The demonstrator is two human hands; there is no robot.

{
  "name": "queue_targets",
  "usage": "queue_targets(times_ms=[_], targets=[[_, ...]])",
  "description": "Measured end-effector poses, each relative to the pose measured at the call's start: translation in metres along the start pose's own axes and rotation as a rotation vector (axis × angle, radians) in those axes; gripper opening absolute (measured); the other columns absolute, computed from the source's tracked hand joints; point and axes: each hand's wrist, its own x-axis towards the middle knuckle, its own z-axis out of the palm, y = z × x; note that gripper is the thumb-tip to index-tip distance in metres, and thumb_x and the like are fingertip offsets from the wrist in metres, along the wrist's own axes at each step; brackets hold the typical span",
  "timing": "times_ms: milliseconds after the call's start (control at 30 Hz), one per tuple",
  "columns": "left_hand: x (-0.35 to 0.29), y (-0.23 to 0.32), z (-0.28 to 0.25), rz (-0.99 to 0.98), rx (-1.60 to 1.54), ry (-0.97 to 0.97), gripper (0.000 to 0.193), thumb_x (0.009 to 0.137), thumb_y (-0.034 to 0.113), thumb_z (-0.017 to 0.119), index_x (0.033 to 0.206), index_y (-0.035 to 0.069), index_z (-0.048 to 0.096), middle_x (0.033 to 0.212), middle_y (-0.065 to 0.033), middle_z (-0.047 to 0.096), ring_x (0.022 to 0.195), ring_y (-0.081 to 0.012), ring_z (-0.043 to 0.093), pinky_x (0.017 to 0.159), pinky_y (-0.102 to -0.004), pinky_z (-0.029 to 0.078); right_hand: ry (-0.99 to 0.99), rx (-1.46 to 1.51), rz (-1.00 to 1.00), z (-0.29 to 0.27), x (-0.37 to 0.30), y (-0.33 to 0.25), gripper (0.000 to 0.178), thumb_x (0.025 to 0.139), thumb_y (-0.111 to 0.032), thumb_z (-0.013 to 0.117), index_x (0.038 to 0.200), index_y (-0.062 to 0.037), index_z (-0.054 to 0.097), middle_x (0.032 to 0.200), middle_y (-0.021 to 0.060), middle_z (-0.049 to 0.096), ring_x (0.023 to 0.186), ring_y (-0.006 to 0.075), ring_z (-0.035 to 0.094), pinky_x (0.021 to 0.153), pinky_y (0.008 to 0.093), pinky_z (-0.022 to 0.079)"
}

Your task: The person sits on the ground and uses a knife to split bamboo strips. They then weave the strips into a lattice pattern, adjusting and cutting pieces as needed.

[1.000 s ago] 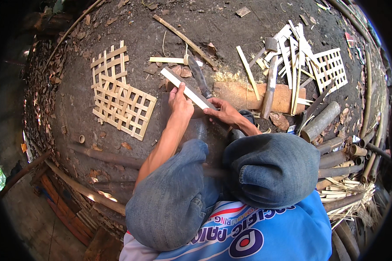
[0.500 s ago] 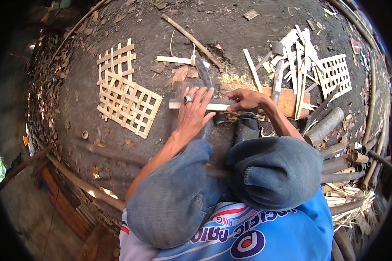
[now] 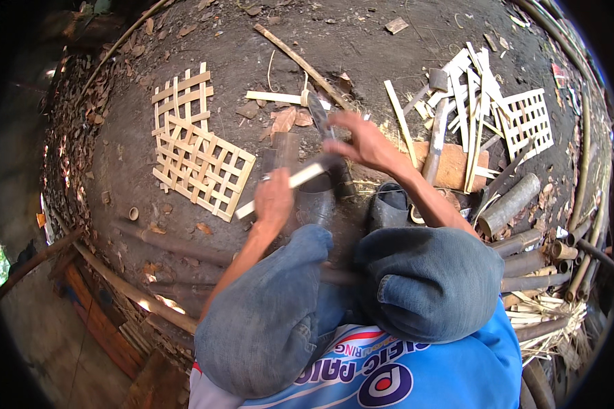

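Observation:
My left hand [image 3: 274, 199] is closed around a split bamboo strip [image 3: 305, 175], pale on its cut face. The strip slants up to the right, and its lower end pokes out to the left of the fist. To the right, my right hand [image 3: 367, 144] is off the strip, fingers and thumb apart, slightly blurred. Its fingertips are close to a dark knife blade [image 3: 318, 112], which points away from me; the handle is hard to make out. Beside the blade tip lies a pale strip [image 3: 273, 97] on the ground.
Woven bamboo lattices [image 3: 201, 163] lie at left, another lattice [image 3: 531, 119] at far right beside a heap of pale strips [image 3: 474, 102]. A mallet-like wooden tool [image 3: 436, 136] rests across a wooden block [image 3: 450, 163]. Bamboo tubes [image 3: 510, 204] lie at right; a thin pole [image 3: 300, 65] lies ahead.
My right hand has let go of the bamboo strip and moved up, toward the blade. My left hand has moved down and left, closing round the strip, which has tilted from level to slanting.

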Motion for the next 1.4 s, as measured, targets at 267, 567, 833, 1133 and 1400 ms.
queue_targets(times_ms=[267, 567, 833, 1133, 1400], targets=[[-0.045, -0.092, -0.036, -0.410, -0.095, 0.159, 0.028, 0.097, 0.011, 0.055, 0.123, 0.001, 0.054, 0.099, -0.0272, 0.067, 0.095, -0.0463, 0.065, 0.078, -0.0541, 0.048, 0.030, -0.252, 0.073, 0.101, 0.063, 0.048, 0.051, 0.102, -0.026, 0.056, 0.143, 0.0009, 0.044, 0.118, 0.0277, 0.066, 0.112, 0.0357, 0.065, 0.104, 0.0486, 0.050], [-0.028, -0.073, -0.030, -0.345, -0.225, 0.184, 0.027, 0.099, 0.012, 0.055, 0.122, -0.002, 0.051, 0.104, -0.0278, 0.064, 0.094, -0.0469, 0.062, 0.078, -0.0539, 0.046, -0.150, 0.168, 0.498, 0.089, 0.061, 0.026, 0.036, 0.097, -0.038, 0.066, 0.088, -0.0037, 0.071, 0.087, 0.0149, 0.069, 0.082, 0.0227, 0.067, 0.076, 0.0410, 0.051], [0.031, -0.040, -0.043, -0.298, -0.340, 0.183, 0.028, 0.102, 0.016, 0.054, 0.124, 0.000, 0.052, 0.084, -0.0134, 0.063, 0.067, -0.0243, 0.063, 0.056, -0.0419, 0.049, 0.566, 0.587, 0.634, 0.031, -0.031, 0.030, 0.038, 0.097, -0.043, 0.067, 0.103, -0.0063, 0.073, 0.090, 0.0036, 0.066, 0.084, 0.0136, 0.058, 0.078, 0.0308, 0.045], [0.091, 0.053, 0.013, 0.125, -0.341, 0.176, 0.032, 0.096, 0.014, 0.061, 0.122, 0.001, 0.049, 0.095, -0.0180, 0.063, 0.078, -0.0332, 0.067, 0.066, -0.0453, 0.054, 0.585, 1.262, 0.932, 0.084, -0.114, 0.020, 0.022, 0.096, -0.035, 0.071, 0.104, -0.0152, 0.069, 0.097, -0.0039, 0.068, 0.094, 0.0092, 0.058, 0.081, 0.0327, 0.040], [0.094, 0.068, 0.043, 0.112, -0.325, 0.117, 0.074, 0.095, 0.033, 0.066, 0.151, 0.004, 0.028, 0.106, -0.0235, 0.065, 0.085, -0.0425, 0.068, 0.072, -0.0514, 0.055, 0.617, 0.856, 0.991, 0.081, -0.119, 0.030, 0.033, 0.091, -0.041, 0.076, 0.086, -0.0110, 0.062, 0.094, -0.0007, 0.064, 0.088, 0.0093, 0.055, 0.073, 0.0293, 0.044]])
